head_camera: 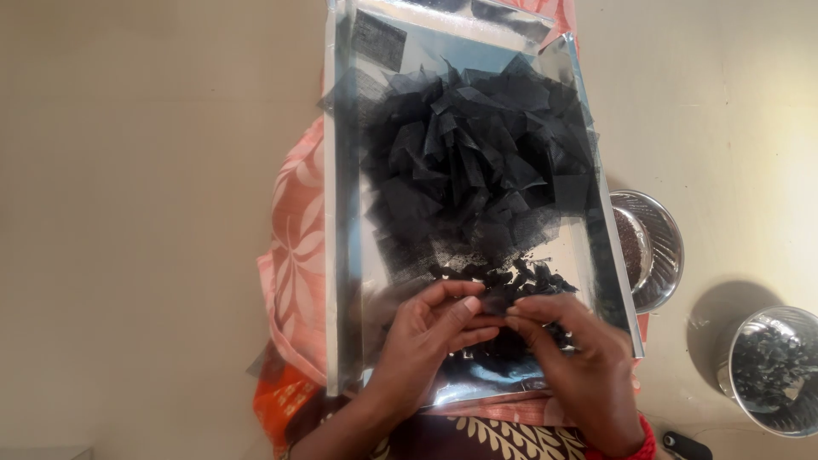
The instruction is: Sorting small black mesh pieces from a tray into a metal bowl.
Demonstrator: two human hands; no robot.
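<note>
A shiny silver tray lies across my lap, with a heap of black net squares on its far half. Several small twisted black bundles lie on its near half. My left hand and my right hand meet over the near part of the tray, fingertips pinched together on one small piece of black net. A red band sits on my right wrist.
A steel bowl with dark seeds stands on the floor right of the tray. A second steel vessel holding dark pieces stands at the lower right. Pink floral cloth shows left of the tray. A small black object lies near the bottom edge.
</note>
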